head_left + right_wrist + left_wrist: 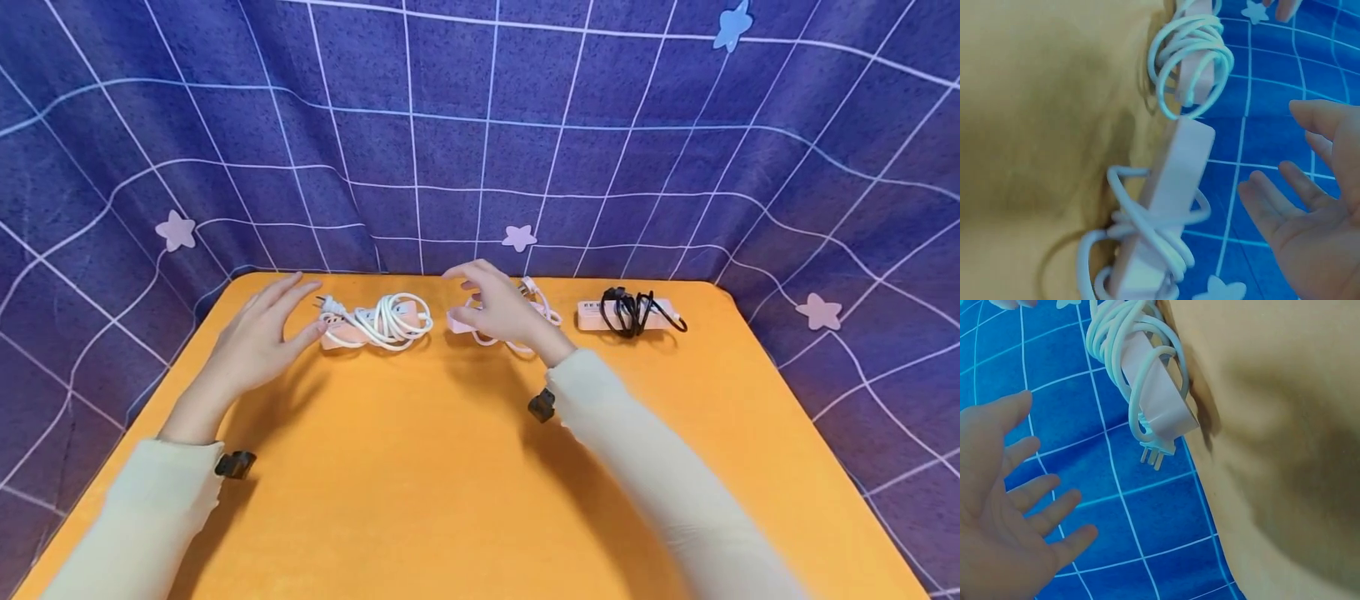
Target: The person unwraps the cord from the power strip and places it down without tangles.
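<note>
Three power strips with wrapped cords lie in a row along the far edge of the table. My left hand (258, 343) hovers beside the left power strip (337, 333), which has a thick white cord (386, 323) coiled round it and its plug pointing left. In the left wrist view the fingers (1041, 519) are spread and hold nothing. Over the middle power strip (457, 322) is my right hand (501, 307), partly hiding it in the head view. The right wrist view shows the right hand's fingers loosely bent, apart from the strip and its white cord (1141, 222).
At the right stands the third power strip (588, 317), wrapped in a black cord (630, 313). A blue gridded curtain (450, 150) with star shapes rises behind and beside the orange table (420, 467). Small black devices sit at both sleeve cuffs.
</note>
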Available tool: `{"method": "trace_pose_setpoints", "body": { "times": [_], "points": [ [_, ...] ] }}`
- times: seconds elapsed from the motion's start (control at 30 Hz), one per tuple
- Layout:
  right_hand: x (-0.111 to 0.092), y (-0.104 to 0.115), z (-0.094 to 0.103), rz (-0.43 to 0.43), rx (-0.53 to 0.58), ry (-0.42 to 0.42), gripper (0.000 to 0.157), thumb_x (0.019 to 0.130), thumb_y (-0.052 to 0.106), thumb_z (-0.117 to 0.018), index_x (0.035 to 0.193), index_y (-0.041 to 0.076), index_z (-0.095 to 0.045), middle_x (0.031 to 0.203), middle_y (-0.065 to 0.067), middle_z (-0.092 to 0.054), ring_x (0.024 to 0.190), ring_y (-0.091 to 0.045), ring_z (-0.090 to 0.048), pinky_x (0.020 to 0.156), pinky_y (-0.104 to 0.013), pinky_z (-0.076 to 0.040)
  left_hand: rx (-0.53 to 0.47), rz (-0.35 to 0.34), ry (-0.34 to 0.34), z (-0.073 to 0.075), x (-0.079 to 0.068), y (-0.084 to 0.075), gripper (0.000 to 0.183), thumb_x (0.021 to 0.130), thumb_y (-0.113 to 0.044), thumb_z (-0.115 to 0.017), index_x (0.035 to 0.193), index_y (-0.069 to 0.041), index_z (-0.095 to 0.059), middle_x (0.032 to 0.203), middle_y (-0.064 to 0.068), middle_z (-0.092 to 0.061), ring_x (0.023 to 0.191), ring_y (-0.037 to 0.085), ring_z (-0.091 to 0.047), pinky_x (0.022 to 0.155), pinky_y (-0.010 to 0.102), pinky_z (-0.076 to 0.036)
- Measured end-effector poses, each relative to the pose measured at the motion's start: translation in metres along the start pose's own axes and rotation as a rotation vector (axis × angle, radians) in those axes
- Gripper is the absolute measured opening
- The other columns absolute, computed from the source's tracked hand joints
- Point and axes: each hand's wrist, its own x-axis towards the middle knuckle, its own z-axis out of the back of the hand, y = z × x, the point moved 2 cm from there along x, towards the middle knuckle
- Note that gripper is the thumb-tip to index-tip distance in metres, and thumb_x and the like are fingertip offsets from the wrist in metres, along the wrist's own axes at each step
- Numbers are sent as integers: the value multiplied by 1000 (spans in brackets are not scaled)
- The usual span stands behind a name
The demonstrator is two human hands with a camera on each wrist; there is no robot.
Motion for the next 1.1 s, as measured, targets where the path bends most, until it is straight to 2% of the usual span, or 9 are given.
{"method": "trace_pose_setpoints", "body": {
  "times": [0.2,0.3,0.43,0.73,0.97,1.1],
  "points": [
    [19,-3,-20,-41,37,19,49,96,12,-78,142,14,-62,140,-9,-58,123,-28,-64,101,-36,-56,-36,-18,4,-3,3,5,63,103,-40,-70,158,-18,-50,167,23,-36,149,55,-34,112,78,-29],
    [25,-4,-28,-63,76,44,49,96,10,-78,142,13,-62,139,-11,-57,124,-30,-63,103,-39,-56,-59,-18,6,-4,3,9,61,102,-37,-71,157,-17,-52,167,23,-36,149,55,-34,114,78,-28],
    [32,-5,-40,-72,75,59,47,96,10,-78,141,12,-63,139,-13,-57,123,-31,-63,104,-44,-56,-80,-28,2,-4,2,14,60,102,-34,-73,155,-14,-54,166,24,-37,149,55,-35,115,77,-28],
    [44,-1,-62,-69,-40,78,41,97,11,-76,137,7,-66,138,-14,-59,120,-36,-64,98,-34,-54,-66,-59,11,-9,10,20,56,101,-29,-74,152,-13,-57,163,25,-42,148,52,-38,117,74,-29],
    [54,2,-73,-28,-98,76,34,95,7,-75,129,7,-72,134,-11,-65,112,-33,-67,94,-33,-51,-38,-83,70,-20,23,25,48,104,-28,-71,147,-11,-61,157,21,-52,145,49,-44,116,72,-32],
    [59,1,-74,-22,-117,93,32,96,7,-74,128,7,-72,131,-13,-66,113,-35,-64,95,-35,-49,-33,-98,87,-25,31,26,44,104,-26,-70,145,-11,-63,156,20,-53,145,46,-45,118,69,-32]
  ]
}}
